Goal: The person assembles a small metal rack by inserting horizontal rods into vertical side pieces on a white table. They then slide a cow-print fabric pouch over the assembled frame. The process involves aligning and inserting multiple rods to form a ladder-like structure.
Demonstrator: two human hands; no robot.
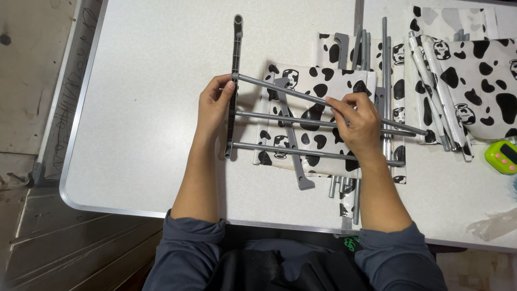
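From the head camera, the left hand point(214, 102) closes on a dark grey side bar point(233, 86), keeping it on edge so the three grey rods point(301, 152) plugged into it stay level. The right hand point(355, 124) pinches the middle rod point(291, 119) partway along, steadying its free end. This frame lies over a folded cow-print fabric point(318, 86) on the white worktop point(145, 108). Spare tubes point(385, 59) sit just beyond the right hand, and a green timer point(502, 156) at the far right.

Both hands point(214, 105) point(356, 121) on grey rod frame point(235, 86) over cow-print fabric point(318, 86).
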